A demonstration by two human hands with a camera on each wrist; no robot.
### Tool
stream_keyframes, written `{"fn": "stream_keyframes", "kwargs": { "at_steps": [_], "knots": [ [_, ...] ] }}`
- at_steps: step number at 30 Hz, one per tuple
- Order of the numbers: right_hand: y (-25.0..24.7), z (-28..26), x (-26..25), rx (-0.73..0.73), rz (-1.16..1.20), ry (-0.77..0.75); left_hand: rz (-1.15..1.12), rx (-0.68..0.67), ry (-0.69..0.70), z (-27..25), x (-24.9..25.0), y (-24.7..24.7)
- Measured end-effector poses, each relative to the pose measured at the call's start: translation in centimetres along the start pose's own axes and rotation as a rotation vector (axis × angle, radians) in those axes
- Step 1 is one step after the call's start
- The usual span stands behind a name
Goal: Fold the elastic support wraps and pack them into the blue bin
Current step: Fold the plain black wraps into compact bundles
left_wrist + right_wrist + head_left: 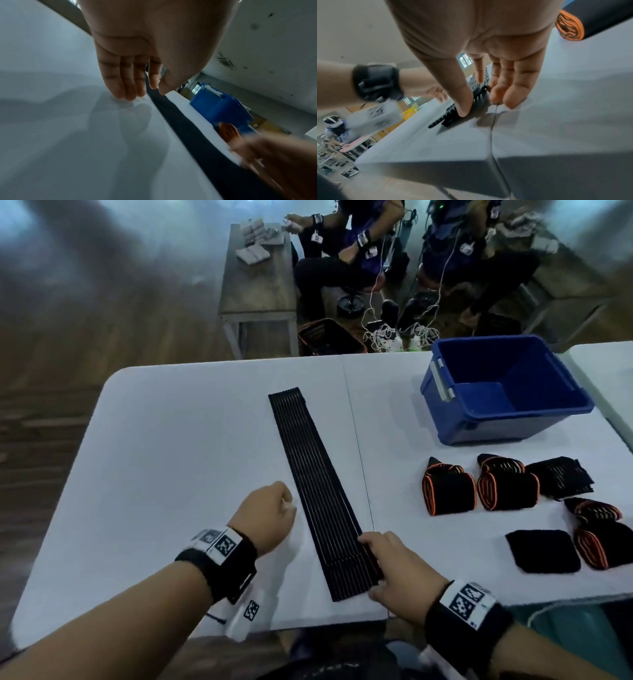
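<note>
A long black ribbed wrap [318,491] lies stretched flat on the white table [171,474], running from the near edge toward the far side. My right hand [371,563] pinches the wrap's near right edge [477,100] between thumb and fingers. My left hand [284,501] is just left of the wrap, its nearly straight fingertips [130,94] touching the bare tabletop and holding nothing. The blue bin [479,429] stands empty at the far right. In front of it lie several folded wraps with orange trim [448,487] and black ones [543,549].
A second white table [609,371] adjoins on the right. Beyond the far edge are seated people [342,251], a wooden table [257,285], a dark basket [329,337] and cables on the floor. The left half of my table is bare.
</note>
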State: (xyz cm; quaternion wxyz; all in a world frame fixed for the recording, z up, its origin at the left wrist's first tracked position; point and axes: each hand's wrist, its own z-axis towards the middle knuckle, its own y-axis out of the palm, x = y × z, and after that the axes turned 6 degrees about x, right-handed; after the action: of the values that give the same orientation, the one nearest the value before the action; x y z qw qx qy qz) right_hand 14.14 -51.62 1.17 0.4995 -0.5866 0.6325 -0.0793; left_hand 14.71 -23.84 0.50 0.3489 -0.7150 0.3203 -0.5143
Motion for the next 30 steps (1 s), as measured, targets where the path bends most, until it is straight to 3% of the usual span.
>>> {"fn": "stream_keyframes", "kwargs": {
  "at_steps": [2, 6, 11, 18, 30],
  "knots": [
    [-1.1, 0.3, 0.3, -0.02, 0.012, -0.025, -0.033, -0.019, -0.005, -3.5, -0.1, 1.7],
    [-2.8, 1.9, 0.9, 0.077, 0.17, -0.007, -0.204, 0.096, -0.112, -6.6, 0.8, 3.8],
    [-2.3, 5.1, 1.2, 0.064, 0.462, 0.063, -0.307, 0.143, -0.197, -6.5, 3.0, 4.8],
    [-1.2, 5.3, 2.0, -0.035, 0.596, 0.051, -0.423, 0.173, -0.278, -7.0, 3.7, 5.5],
    [-2.1, 4.1, 2.7, -0.125, 0.518, -0.033, -0.59, 0.308, -0.434, -11.1, 6.3, 7.4]
  ]
}}
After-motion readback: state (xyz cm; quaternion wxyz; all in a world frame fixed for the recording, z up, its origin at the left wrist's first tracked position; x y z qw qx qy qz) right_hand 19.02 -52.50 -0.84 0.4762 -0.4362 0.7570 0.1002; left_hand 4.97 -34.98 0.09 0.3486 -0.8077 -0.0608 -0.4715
